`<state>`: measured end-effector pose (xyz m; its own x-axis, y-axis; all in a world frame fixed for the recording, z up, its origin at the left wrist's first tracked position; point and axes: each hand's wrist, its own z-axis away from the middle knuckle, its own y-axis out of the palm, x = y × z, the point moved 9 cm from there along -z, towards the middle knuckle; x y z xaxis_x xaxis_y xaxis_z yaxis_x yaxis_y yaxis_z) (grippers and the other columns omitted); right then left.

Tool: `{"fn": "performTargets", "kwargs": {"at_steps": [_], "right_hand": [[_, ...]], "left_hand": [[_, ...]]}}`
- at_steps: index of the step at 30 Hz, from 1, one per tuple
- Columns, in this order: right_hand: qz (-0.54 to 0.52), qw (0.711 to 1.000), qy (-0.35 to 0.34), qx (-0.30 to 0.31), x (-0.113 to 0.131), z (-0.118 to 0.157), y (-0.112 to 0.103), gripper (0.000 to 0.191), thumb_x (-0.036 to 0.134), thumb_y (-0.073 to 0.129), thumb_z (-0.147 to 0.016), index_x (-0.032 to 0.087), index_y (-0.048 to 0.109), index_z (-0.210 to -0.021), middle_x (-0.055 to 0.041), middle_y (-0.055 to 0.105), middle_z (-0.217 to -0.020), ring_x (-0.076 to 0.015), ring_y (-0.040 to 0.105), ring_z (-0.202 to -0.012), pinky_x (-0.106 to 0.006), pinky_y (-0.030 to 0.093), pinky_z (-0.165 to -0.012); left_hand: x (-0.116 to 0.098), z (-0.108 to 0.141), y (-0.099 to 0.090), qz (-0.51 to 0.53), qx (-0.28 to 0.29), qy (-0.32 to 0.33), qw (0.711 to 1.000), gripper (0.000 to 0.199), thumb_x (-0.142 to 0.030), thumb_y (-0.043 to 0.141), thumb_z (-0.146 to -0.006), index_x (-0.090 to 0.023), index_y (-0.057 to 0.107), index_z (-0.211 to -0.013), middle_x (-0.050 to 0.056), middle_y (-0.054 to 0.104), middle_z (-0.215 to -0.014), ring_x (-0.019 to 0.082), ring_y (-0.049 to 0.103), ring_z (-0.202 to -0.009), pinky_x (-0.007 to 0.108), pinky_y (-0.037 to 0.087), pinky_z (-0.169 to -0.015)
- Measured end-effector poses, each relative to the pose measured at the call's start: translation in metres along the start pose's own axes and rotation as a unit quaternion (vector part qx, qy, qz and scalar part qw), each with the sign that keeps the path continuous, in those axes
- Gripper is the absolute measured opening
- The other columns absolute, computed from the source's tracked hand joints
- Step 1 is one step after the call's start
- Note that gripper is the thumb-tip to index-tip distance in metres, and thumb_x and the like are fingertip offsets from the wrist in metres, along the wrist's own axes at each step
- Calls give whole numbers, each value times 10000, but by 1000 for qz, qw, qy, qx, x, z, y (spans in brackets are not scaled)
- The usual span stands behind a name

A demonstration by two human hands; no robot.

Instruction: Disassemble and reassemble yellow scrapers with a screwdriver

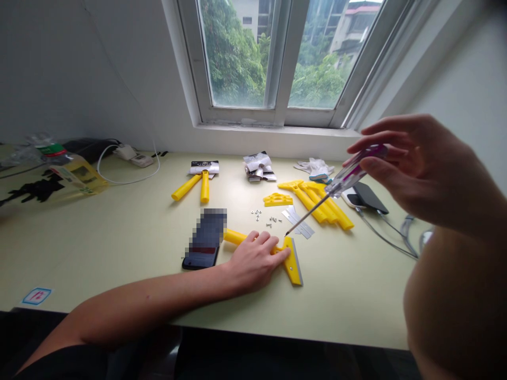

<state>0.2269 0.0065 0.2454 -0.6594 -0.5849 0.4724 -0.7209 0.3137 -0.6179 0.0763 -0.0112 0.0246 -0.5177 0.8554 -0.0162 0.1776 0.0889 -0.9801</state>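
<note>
The left hand [253,261] rests palm-down on the surface [99,248], released rather than clenched, its extended fingers pinning a yellow plastic scraper [288,257] flat. The scraper handle runs out from under the fingers toward a smartphone [202,240], and the scraper head projects just beyond the fingertips. A steel blade [297,261] lies along the outer edge of the head.

The right hand [412,174] is raised clear of the surface, grasping a screwdriver [354,171] with a clear and purple handle between thumb and fingers. Its shaft slopes down, with the tip close to the scraper head (contact cannot be confirmed from this view).

Work status: one scraper shows a blade at its head, though whether a screw secures it cannot be determined. Loose items lie just ahead of the left hand: small screws and nuts [259,215], a yellow plastic part [278,199] and a small stack of steel blades [298,221]. Farther ahead and to the right is a bundle of yellow scrapers [317,198], with no fitted blades discernible. Two more yellow handles [194,184] lie ahead and to the left, beyond the smartphone.
</note>
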Motion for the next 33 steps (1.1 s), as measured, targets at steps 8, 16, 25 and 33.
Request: {"fn": "performTargets", "kwargs": {"at_steps": [8,16,25,33], "right_hand": [[14,997,-73,-26,-8,-7,-1,524,117,649,-824,299,491,-1289,-33,616,-997,-177,672,-957,-337,639,-789],[10,996,-75,-43,-5,-8,-3,529,84,655,-818,301,504,-1277,-30,607,-975,-173,674,-977,-317,630,-817],[44,995,-67,-52,-8,-6,-6,527,76,649,-831,277,492,-1293,-40,612,-989,-152,677,-960,-287,614,-827],[70,994,-67,-54,-13,-4,-10,547,114,683,-810,271,486,-1294,-46,629,-1008,-174,678,-953,-340,614,-846]], "left_hand": [[26,-16,-33,97,-63,-55,992,277,-273,472,-960,-186,615,-1181,72,652,-1124,232,563,-1029,384,443,-911],[64,-53,-19,189,-10,-121,974,219,-246,598,-881,-149,687,-1057,76,713,-941,221,633,-894,315,477,-783],[77,-69,-9,153,24,-111,982,148,-207,611,-852,-185,757,-849,61,736,-831,203,639,-796,285,453,-691],[77,-79,-3,68,47,-89,993,184,-164,578,-850,-158,761,-837,108,707,-800,235,633,-855,300,475,-708]]}}
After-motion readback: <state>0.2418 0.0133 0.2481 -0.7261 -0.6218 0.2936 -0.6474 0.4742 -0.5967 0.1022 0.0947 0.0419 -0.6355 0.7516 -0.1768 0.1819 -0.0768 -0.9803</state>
